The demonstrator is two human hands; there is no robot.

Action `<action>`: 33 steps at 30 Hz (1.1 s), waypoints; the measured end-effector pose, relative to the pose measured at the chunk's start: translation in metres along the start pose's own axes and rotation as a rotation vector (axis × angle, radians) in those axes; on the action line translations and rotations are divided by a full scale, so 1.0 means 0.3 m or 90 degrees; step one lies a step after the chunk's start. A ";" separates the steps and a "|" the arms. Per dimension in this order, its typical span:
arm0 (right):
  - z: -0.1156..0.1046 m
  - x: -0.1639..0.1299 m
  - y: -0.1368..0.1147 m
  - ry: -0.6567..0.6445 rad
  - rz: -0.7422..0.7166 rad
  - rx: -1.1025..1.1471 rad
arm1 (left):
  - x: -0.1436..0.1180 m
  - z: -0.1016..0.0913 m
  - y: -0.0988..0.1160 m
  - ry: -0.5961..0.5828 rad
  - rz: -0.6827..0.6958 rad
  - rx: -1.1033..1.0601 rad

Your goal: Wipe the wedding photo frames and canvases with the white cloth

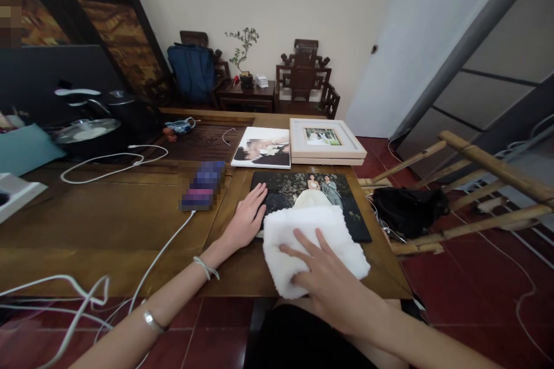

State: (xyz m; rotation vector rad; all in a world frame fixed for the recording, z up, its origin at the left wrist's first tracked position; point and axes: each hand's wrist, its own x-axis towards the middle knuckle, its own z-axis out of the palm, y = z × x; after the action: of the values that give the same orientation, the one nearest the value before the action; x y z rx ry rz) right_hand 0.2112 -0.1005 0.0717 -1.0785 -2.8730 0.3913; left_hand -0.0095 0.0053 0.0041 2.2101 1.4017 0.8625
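Observation:
A dark photo print (322,191) of a couple lies flat on the wooden table (108,219) in front of me. My left hand (245,220) rests flat on the print's left edge, fingers spread. My right hand (326,279) presses flat on a white fluffy cloth (311,228) that covers the near part of the print. Neither hand grips anything.
A second photo print (262,148) and a stack of white frames (325,141) lie further back. A blurred phone (203,185) with a white cable (151,268) sits to the left. A bamboo chair (467,184) with a black bag (407,207) stands right. Pots and cables sit at left.

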 end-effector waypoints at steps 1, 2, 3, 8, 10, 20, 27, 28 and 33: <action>-0.005 0.012 0.009 0.002 0.002 0.005 | 0.001 0.001 -0.002 0.003 0.002 -0.004; -0.012 0.032 0.028 0.008 0.012 0.008 | 0.001 0.003 -0.005 0.006 0.000 -0.009; -0.022 0.058 0.055 0.016 0.025 0.008 | 0.002 0.005 -0.007 0.009 -0.004 -0.014; -0.091 0.242 0.255 0.040 0.093 -0.016 | 0.004 0.008 -0.015 0.022 -0.003 -0.033; -0.113 0.316 0.321 0.049 0.107 -0.040 | 0.005 0.008 -0.016 0.025 0.000 -0.036; -0.065 0.317 0.266 0.082 0.070 -0.106 | 0.003 0.009 -0.017 0.035 0.006 -0.048; 0.007 0.047 0.020 0.008 0.005 -0.039 | 0.006 0.008 -0.008 0.040 -0.016 -0.063; 0.008 0.023 0.002 0.000 -0.001 -0.029 | 0.006 0.007 -0.007 0.039 -0.015 -0.062; -0.020 0.034 0.053 0.004 -0.008 -0.006 | 0.005 0.005 -0.008 0.027 -0.015 -0.046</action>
State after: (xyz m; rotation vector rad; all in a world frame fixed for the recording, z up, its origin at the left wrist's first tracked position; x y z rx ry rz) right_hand 0.2146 -0.0810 0.0731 -1.0615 -2.8777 0.3743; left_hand -0.0096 0.0078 0.0020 2.1294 1.3917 0.9410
